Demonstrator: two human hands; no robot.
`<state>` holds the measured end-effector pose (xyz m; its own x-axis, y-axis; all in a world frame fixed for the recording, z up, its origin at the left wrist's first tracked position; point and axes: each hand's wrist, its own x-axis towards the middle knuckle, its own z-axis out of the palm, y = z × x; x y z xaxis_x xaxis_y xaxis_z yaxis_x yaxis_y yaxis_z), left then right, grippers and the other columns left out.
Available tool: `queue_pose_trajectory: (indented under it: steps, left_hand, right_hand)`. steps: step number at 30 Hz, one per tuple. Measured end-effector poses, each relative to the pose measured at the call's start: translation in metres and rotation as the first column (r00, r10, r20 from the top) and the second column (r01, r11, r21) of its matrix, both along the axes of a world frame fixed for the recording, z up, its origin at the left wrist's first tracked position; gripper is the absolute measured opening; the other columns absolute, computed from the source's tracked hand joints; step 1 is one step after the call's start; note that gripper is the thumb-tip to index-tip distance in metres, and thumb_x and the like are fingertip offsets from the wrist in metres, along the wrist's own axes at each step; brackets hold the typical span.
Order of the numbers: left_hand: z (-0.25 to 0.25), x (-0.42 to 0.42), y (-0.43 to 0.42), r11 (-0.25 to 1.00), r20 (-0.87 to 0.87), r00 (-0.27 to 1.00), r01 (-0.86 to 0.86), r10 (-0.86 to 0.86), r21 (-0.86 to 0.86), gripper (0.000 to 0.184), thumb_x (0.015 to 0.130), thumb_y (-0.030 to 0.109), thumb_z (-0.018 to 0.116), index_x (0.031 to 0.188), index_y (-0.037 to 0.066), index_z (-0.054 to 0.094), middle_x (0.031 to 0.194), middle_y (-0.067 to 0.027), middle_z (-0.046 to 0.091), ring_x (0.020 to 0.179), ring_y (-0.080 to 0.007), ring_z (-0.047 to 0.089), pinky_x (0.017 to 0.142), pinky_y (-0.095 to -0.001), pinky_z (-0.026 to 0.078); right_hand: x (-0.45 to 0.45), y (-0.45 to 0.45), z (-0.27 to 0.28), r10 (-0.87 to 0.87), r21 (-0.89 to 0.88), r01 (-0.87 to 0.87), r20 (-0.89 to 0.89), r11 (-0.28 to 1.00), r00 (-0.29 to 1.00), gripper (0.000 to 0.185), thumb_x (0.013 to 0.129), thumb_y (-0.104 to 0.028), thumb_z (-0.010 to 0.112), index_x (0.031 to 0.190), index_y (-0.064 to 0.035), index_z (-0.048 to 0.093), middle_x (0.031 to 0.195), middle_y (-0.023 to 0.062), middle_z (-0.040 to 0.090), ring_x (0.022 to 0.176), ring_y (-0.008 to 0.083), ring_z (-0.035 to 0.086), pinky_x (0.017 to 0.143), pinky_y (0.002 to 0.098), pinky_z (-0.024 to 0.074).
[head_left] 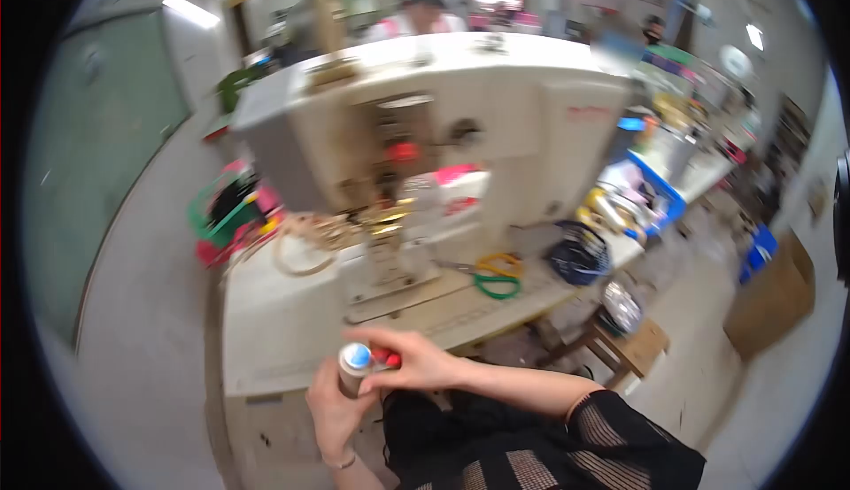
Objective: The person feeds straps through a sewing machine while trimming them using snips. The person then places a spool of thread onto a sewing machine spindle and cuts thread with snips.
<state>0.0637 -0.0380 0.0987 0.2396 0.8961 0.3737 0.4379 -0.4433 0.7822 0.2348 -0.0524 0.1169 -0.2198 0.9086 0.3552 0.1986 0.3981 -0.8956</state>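
My left hand is wrapped round a small cylinder with a blue and white top, held upright near the table's front edge. Close beside it, my right hand has its fingers closed round a small red object, partly hidden by the fingers. Behind both hands stands a large white sewing machine, its needle area blurred. Scissors with green and yellow handles lie on the machine table.
A dark blue basket and a blue crate of items are on the right. On the left is a green basket. A wooden stool stands at the lower right, a cardboard box beyond. Another person is behind the machine.
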Motion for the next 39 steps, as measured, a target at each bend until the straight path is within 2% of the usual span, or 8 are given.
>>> queue_pose_trajectory:
  steps: [3,10,18,21,27,32,35,39]
  left_hand:
    - [-0.031,0.035,-0.031,0.978,-0.048,0.978,0.199,-0.202,-0.062,0.037,0.051,0.012,0.072,0.083,0.004,0.056,0.073,-0.0126,0.056,0.068,-0.0312,0.056,0.061,-0.0361,0.045]
    - [-0.083,0.107,-0.081,0.741,0.220,0.804,0.594,-0.552,-0.312,0.068,0.072,0.022,0.069,0.128,0.003,0.036,0.097,-0.0128,0.060,0.098,-0.0194,0.056,0.084,-0.0268,0.042]
    - [-0.121,0.145,-0.038,0.441,0.004,0.534,0.703,-0.846,-0.558,0.049,0.082,0.022,0.058,0.124,0.003,0.040,0.090,-0.0122,0.059,0.060,-0.0186,0.057,0.056,-0.0279,0.046]
    - [-0.136,0.156,-0.029,0.416,-0.271,0.339,0.853,-0.901,-0.316,0.048,0.083,0.025,0.054,0.123,0.002,0.040,0.094,-0.0172,0.059,0.076,-0.0249,0.060,0.067,-0.0356,0.047]
    - [-0.089,0.183,-0.026,0.257,-0.244,0.083,0.350,-0.966,-0.901,0.060,0.074,0.033,0.067,0.121,0.002,0.046,0.088,-0.0117,0.062,0.085,-0.0223,0.060,0.077,-0.0280,0.045]
    - [-0.214,0.098,-0.028,0.016,0.140,0.343,0.416,-0.929,-0.909,0.043,0.079,0.029,0.061,0.109,0.000,0.055,0.096,-0.0125,0.062,0.086,-0.0169,0.058,0.076,-0.0291,0.045]
    - [-0.366,0.071,0.055,0.017,-0.009,-0.227,-0.030,-0.974,-0.999,0.037,0.079,0.022,0.055,0.106,-0.004,0.055,0.104,-0.0162,0.060,0.092,-0.0235,0.057,0.077,-0.0371,0.043]
    - [-0.308,0.146,0.048,0.076,-0.087,-0.395,0.043,-0.914,-0.996,0.040,0.080,0.028,0.052,0.105,-0.003,0.055,0.106,-0.0175,0.059,0.096,-0.0274,0.056,0.079,-0.0375,0.041]
  right_hand:
    - [0.040,-0.042,-0.030,-0.088,-0.013,0.096,0.303,0.995,0.949,0.058,0.071,-0.037,0.067,0.118,-0.0093,0.047,0.095,0.0146,0.061,0.086,0.0270,0.060,0.073,0.0325,0.0470]
    - [0.159,-0.163,-0.082,-0.527,-0.454,0.444,-0.070,0.773,0.847,0.045,0.073,-0.024,0.070,0.110,-0.0028,0.055,0.100,0.0049,0.059,0.087,0.0101,0.055,0.078,0.0265,0.0454]
    - [0.378,-0.127,-0.003,-0.920,-0.285,0.947,-0.390,0.151,0.030,0.021,0.081,-0.030,0.060,0.076,-0.0102,0.053,0.053,-0.0071,0.040,0.037,0.0013,0.029,0.035,0.0197,0.0192]
    - [0.457,-0.098,-0.004,-0.906,-0.383,0.912,-0.422,0.146,-0.032,0.027,0.083,-0.034,0.057,0.086,-0.0078,0.053,0.063,0.0040,0.057,0.035,0.0034,0.031,0.034,0.0206,0.0209]
    - [0.385,-0.167,-0.035,-0.989,-0.686,0.728,-0.120,0.017,-0.090,0.040,0.085,-0.043,0.049,0.090,-0.0041,0.055,0.064,0.0089,0.062,0.035,0.0044,0.032,0.033,0.0192,0.0225]
    - [0.229,-0.322,-0.112,-0.973,-0.934,0.319,0.094,-0.160,-0.212,0.037,0.086,-0.039,0.047,0.087,-0.0035,0.057,0.066,0.0085,0.063,0.035,0.0055,0.033,0.033,0.0217,0.0249]
    - [0.111,-0.440,-0.249,-0.857,-0.815,0.294,0.414,-0.499,-0.307,0.031,0.086,-0.031,0.049,0.084,-0.0018,0.059,0.070,0.0107,0.062,0.042,0.0129,0.047,0.039,0.0270,0.0378]
    - [0.003,-0.505,-0.244,-0.524,-0.827,-0.099,0.438,-0.553,-0.730,0.028,0.083,-0.025,0.053,0.083,0.0028,0.055,0.069,0.0124,0.059,0.049,0.0213,0.057,0.040,0.0318,0.0427]
